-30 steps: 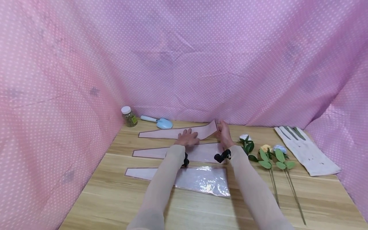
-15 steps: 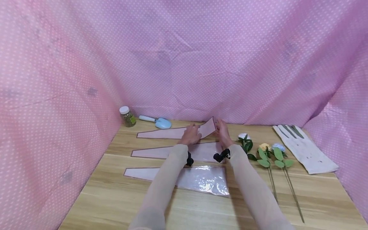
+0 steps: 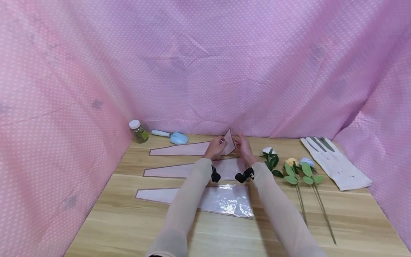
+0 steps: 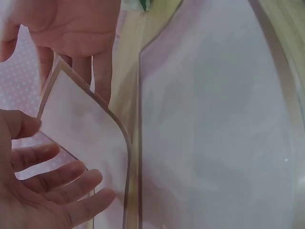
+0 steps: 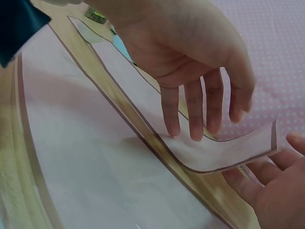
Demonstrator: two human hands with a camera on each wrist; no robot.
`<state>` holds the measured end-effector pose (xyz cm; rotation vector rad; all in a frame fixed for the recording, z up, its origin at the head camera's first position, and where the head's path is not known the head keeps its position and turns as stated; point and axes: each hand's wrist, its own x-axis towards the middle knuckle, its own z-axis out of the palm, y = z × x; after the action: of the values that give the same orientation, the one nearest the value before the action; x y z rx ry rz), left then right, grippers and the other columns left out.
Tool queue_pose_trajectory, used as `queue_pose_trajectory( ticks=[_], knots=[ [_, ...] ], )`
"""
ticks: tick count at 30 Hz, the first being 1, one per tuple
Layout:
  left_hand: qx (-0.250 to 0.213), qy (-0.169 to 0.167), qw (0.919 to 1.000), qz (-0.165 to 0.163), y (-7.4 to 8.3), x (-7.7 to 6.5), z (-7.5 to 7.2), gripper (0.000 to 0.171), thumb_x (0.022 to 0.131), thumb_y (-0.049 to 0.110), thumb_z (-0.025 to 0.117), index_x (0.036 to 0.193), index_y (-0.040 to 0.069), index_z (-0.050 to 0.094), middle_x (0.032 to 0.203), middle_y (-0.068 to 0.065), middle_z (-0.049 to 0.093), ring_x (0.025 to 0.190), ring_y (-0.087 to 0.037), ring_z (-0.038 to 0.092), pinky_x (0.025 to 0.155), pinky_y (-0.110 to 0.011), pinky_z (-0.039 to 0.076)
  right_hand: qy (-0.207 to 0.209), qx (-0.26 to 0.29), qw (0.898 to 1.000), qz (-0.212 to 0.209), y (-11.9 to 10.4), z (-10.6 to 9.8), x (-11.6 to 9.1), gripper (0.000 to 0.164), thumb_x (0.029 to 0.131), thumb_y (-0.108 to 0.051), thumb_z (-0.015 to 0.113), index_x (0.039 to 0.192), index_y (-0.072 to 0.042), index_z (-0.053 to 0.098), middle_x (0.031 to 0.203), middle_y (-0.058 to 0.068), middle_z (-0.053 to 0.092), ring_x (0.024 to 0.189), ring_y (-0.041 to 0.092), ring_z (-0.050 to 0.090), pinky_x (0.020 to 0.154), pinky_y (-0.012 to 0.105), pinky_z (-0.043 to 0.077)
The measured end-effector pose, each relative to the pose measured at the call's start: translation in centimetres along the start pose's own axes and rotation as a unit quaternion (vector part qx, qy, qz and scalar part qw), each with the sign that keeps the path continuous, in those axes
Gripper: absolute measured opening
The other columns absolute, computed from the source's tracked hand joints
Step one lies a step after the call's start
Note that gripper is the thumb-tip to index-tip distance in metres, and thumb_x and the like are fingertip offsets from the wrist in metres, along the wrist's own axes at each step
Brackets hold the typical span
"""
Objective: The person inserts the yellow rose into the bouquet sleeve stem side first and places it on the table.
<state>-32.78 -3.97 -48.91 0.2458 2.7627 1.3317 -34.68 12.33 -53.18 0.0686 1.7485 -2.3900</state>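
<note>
Across the back of the table lies a tapered plastic flower sleeve [image 3: 183,149], pale pink with a brown border. Its wide end [image 5: 238,151] curls up off the wood. My left hand [image 3: 216,147] is above this raised part, fingers loosely extended and their tips at or near its surface. Behind the lifted end is my right hand [image 3: 244,147], its fingers [image 4: 101,78] fairly straight along the back, its thumb apart. Whether the fingertips press the plastic cannot be seen. Two more such sleeves, a middle one [image 3: 170,171] and a glossy front one [image 3: 224,201], lie flat under my forearms.
To the right lie a white artificial rose [image 3: 268,151], a yellow rose [image 3: 291,162] and a blue rose [image 3: 306,162] on stems. Beyond them is a stained white glove [image 3: 338,167]. A blue trowel [image 3: 178,138] and a white-lidded jar [image 3: 138,132] stand back left, near the pink dotted curtain.
My left hand has shifted right and risen from lying flat on the back sleeve. The sleeve's wide end has bent up further, and my right hand has moved slightly left.
</note>
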Motion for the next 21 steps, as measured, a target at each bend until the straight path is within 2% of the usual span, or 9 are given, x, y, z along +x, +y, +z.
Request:
queue_pose_trajectory(
  ticks=[2,4,7,10,14,18,21],
  knots=[
    [-0.006,0.001,0.9999,-0.009,0.0,0.1,-0.1,0.031,0.099,0.029,0.051,0.114,0.006,0.064,0.118,-0.015,0.068,0.108,-0.029,0.063,0.094,-0.042,0.051,-0.013,0.018,1.0,0.0,0.4,-0.1,0.4,0.056,0.1,-0.051,0.047,0.146,-0.02,0.04,0.148,0.017,0.054,0.13,0.033,0.058,0.097,0.047,0.055],
    [-0.018,0.002,0.9996,-0.022,0.0,0.1,-0.2,0.033,0.098,0.035,0.052,0.112,0.008,0.065,0.119,-0.013,0.069,0.109,-0.028,0.063,0.094,-0.041,0.051,0.001,0.0,1.0,0.005,0.4,0.4,0.5,0.057,0.103,-0.049,0.043,0.149,-0.018,0.034,0.151,0.019,0.049,0.136,0.036,0.053,0.104,0.05,0.051],
    [-0.05,0.003,0.9979,-0.04,0.0,0.1,-0.2,0.04,0.097,0.043,0.055,0.11,0.007,0.067,0.119,-0.013,0.069,0.111,-0.027,0.062,0.096,-0.041,0.051,0.012,-0.036,0.999,0.036,-2.8,3.2,-2.9,0.06,0.107,-0.043,0.026,0.155,-0.007,0.023,0.159,0.027,0.034,0.146,0.041,0.038,0.116,0.051,0.04],
    [-0.08,0.01,0.9954,-0.051,-0.1,0.1,-0.2,0.045,0.095,0.047,0.06,0.108,0.005,0.069,0.116,-0.014,0.07,0.109,-0.027,0.062,0.094,-0.039,0.051,0.001,-0.054,0.998,0.043,-4.6,4.5,-5.0,0.058,0.109,-0.037,0.021,0.154,-0.001,0.02,0.158,0.031,0.031,0.148,0.042,0.034,0.12,0.052,0.034],
    [-0.107,0.017,0.992,-0.064,-0.1,0.2,-0.1,0.045,0.092,0.047,0.063,0.105,0.005,0.071,0.113,-0.013,0.071,0.106,-0.025,0.061,0.091,-0.036,0.051,0.007,-0.072,0.997,0.024,-3.9,4.7,-5.0,0.055,0.109,-0.037,0.023,0.15,-0.001,0.025,0.156,0.03,0.036,0.145,0.042,0.039,0.119,0.048,0.034],
    [-0.126,0.014,0.9881,-0.087,0.0,0.1,-0.2,0.043,0.091,0.046,0.063,0.105,0.006,0.072,0.112,-0.01,0.071,0.103,-0.023,0.061,0.089,-0.034,0.051,0.016,-0.091,0.995,0.026,-2.6,4.3,-4.1,0.057,0.108,-0.043,0.024,0.149,-0.003,0.03,0.156,0.026,0.04,0.142,0.041,0.042,0.109,0.042,0.041],
    [-0.137,0.016,0.9856,-0.098,0.2,0.1,-0.2,0.035,0.092,0.037,0.063,0.104,0.006,0.073,0.108,-0.011,0.072,0.096,-0.02,0.06,0.079,-0.029,0.049,0.01,-0.1,0.994,0.035,-2.6,4.3,-4.1,0.06,0.108,-0.044,0.023,0.152,-0.003,0.028,0.157,0.023,0.039,0.143,0.039,0.042,0.107,0.042,0.044]
  ],
)
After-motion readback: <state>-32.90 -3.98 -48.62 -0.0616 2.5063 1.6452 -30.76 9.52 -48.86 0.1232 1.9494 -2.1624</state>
